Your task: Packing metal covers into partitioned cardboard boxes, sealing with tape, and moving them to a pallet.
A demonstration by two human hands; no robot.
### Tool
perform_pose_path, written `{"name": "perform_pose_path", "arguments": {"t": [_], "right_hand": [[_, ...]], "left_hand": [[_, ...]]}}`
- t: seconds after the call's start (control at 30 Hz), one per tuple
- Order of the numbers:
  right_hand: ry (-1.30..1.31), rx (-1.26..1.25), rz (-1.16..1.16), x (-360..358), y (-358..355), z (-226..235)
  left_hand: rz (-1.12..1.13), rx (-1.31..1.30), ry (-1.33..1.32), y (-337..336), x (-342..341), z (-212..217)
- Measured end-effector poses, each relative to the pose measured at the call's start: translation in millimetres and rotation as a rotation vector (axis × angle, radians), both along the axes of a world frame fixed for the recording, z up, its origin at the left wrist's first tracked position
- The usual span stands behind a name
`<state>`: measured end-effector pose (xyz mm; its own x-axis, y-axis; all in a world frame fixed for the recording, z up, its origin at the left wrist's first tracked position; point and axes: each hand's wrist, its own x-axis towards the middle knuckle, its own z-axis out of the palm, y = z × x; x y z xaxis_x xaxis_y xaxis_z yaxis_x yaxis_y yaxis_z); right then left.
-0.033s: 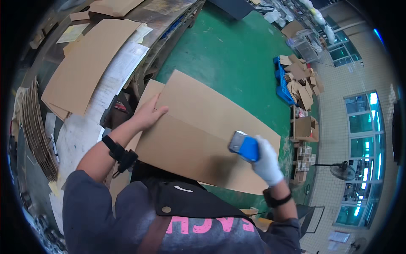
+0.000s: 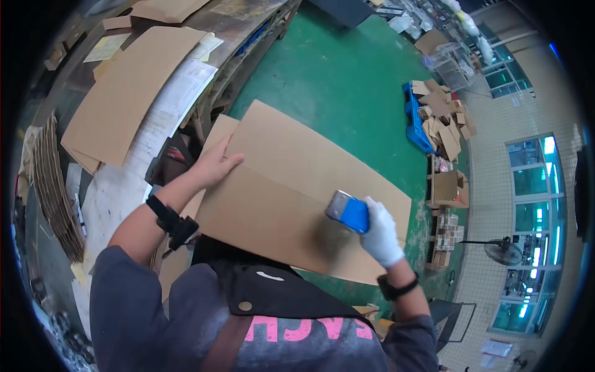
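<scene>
A large brown cardboard carton [image 2: 304,161], flat-faced with a crease across it, lies in front of me at a slant. My bare left hand [image 2: 215,164] grips its left edge, thumb over the top panel, the other fingers partly hidden at the edge. A narrower cardboard flap [image 2: 217,131] shows behind that hand. In its white glove, my right hand [image 2: 383,235] is closed around a blue block-shaped hand tool [image 2: 351,212] with a silver-grey end; its exact kind is unclear. The tool is over the right half of the carton, its silver end pointing left; contact cannot be made out.
On the left, a workbench [image 2: 118,198] carries cardboard sheets [image 2: 133,93] and papers [image 2: 186,90]. Folded cardboard [image 2: 52,186] stands at far left. Across the green floor [image 2: 334,80], a blue pallet [image 2: 416,124] holds cardboard scraps, with boxes [image 2: 447,189] and a fan [image 2: 503,251] near the wall.
My right hand has shifted slightly left with the blue tool. My left hand stays on the carton's edge, moved only a touch.
</scene>
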<state>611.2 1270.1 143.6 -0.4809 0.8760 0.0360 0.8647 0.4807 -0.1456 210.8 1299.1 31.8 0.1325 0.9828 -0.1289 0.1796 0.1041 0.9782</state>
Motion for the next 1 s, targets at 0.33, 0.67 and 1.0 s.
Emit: {"name": "perform_pose_path", "arguments": {"t": [0.33, 0.67, 1.0], "right_hand": [[0.238, 0.089, -0.007, 8, -9, -47], [0.172, 0.069, 0.026, -5, -6, -37], [-0.155, -0.01, 0.289, -173, 37, 6]], "left_hand": [[-0.023, -0.535, -0.335, -23, 151, 29], [0.036, -0.56, -0.454, -13, 173, 12], [0.484, -0.195, 0.026, -9, -85, 2]]}}
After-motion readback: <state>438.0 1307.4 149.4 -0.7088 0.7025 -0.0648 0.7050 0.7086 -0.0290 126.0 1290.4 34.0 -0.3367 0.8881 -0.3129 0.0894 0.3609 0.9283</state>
